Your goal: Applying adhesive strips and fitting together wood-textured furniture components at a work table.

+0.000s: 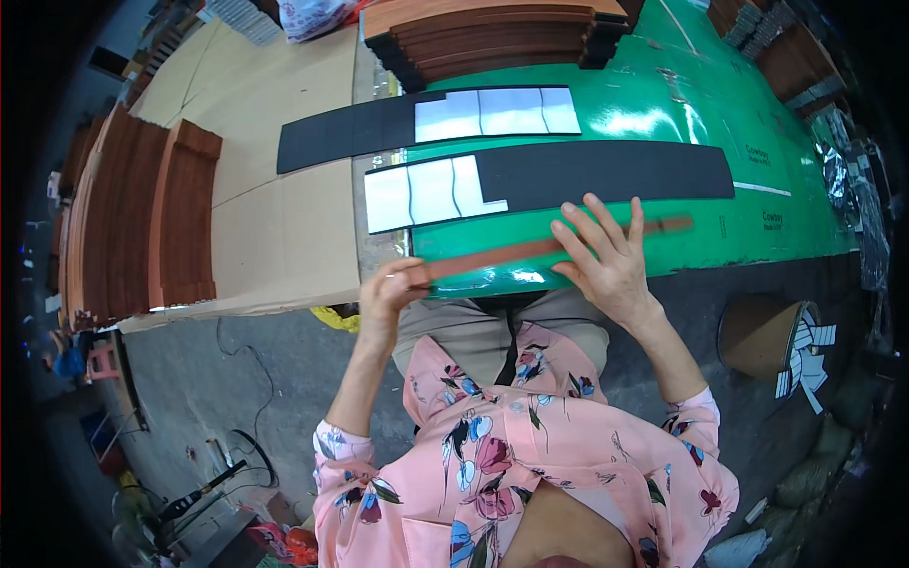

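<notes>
Pressing down on a long thin brown wooden strip (530, 251), the right hand (606, 256) lay flat with fingers spread apart, palm over the strip's right half. The strip ran along the near edge of the green table (663, 104), tilted slightly, its right end higher and further in. The left hand (393, 289) pinched the strip's left end at the table's near left corner, fingers closed together on it.

Just behind the strip lay a long black foam strip (606, 175) with white backing pieces (426, 194) at its left end, overhanging the table's left edge. A second black foam strip (350, 133) sat further back, parallel, with white backing (497, 112) on its right half; its left part rested over the cardboard sheet (275, 227) beside the table. Stack of brown wooden slats (492, 33) at the far edge of the table. More wooden slat piles (142, 218) stood left of the cardboard.

Person wore a pink floral shirt (492, 454), seated at the near edge. A round cardboard bin (762, 336) with white scraps stood on the floor to the right, well apart from the hands.
</notes>
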The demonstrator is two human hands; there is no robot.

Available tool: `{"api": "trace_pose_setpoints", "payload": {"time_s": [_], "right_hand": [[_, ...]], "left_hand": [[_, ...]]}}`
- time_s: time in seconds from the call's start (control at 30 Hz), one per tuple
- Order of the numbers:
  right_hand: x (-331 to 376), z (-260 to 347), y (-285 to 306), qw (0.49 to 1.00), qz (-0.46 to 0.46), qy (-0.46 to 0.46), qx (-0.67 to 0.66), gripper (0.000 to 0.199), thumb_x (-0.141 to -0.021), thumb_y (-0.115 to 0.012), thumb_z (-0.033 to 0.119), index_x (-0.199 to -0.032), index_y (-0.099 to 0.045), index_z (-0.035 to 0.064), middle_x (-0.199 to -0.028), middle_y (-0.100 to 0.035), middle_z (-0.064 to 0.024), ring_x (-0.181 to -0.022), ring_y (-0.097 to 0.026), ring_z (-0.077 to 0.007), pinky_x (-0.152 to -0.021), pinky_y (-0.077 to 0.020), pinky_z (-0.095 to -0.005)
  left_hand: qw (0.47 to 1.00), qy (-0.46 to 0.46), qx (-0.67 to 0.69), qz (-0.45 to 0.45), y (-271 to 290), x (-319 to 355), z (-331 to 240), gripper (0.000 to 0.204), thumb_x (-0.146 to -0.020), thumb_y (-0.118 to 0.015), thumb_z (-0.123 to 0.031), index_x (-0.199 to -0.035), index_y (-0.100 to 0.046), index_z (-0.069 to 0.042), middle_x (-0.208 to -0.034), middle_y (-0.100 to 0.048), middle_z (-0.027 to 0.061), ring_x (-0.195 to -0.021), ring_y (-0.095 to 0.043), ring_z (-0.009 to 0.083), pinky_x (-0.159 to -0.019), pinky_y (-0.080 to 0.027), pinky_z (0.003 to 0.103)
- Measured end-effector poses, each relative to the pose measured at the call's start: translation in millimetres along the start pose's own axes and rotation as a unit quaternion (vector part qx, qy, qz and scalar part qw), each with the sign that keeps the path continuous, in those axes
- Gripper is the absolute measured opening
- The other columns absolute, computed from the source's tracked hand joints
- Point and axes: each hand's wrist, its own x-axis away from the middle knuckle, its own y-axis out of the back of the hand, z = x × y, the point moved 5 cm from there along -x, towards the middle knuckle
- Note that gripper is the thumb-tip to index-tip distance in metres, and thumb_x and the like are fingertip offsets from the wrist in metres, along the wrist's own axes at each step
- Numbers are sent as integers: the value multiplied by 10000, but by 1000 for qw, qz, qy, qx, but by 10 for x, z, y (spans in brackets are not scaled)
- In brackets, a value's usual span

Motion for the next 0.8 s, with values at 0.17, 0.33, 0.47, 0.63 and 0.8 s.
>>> {"api": "trace_pose_setpoints", "payload": {"time_s": [0.17, 0.33, 0.47, 0.63, 0.8], "right_hand": [[420, -339, -229, 992, 45, -79, -84, 419, -669, -738, 150, -1066, -623, 84, -1011, -624, -70, -951, -592, -239, -893, -439, -455], [291, -442, -281, 992, 13, -76, -103, 383, -643, -742, 123, -1006, -640, 60, -898, -633, -74, -829, -604, -238, -707, -499, -345], [164, -499, -339, 993, 22, -56, -98, 360, -659, -739, 143, -997, -644, 64, -904, -635, -70, -827, -605, -228, -680, -505, -340], [-200, -639, -231, 971, 60, -83, -216, 272, -749, -682, 126, -1002, -643, 34, -933, -630, -91, -835, -609, -271, -713, -496, -364], [-769, -531, -730, 951, 135, -29, -276, 199, -756, -682, 157, -918, -631, 54, -892, -613, -79, -841, -603, -280, -696, -497, -374]], "left_hand": [[988, 11, -144, 51, -384, -237, -44, 523, -835, -569, -427, -1105, -593, 19, -975, -612, 111, -873, -593, 168, -789, -482, 285], [955, 34, -289, 58, -332, -394, -96, 483, -885, -513, -428, -1079, -629, -1, -927, -612, 93, -840, -572, 148, -756, -464, 282], [859, -123, -497, 2, -323, -422, -383, 482, -901, -491, -438, -1059, -642, -9, -966, -620, 122, -840, -589, 190, -753, -464, 306], [934, -126, -327, 61, -195, -668, -410, 270, -915, -518, -242, -1022, -661, -40, -1016, -626, 134, -881, -612, 266, -762, -471, 336], [878, -220, -407, 120, -335, -1041, -524, 178, -822, -614, -41, -991, -670, -42, -989, -624, 91, -893, -597, 218, -783, -474, 319]]}}
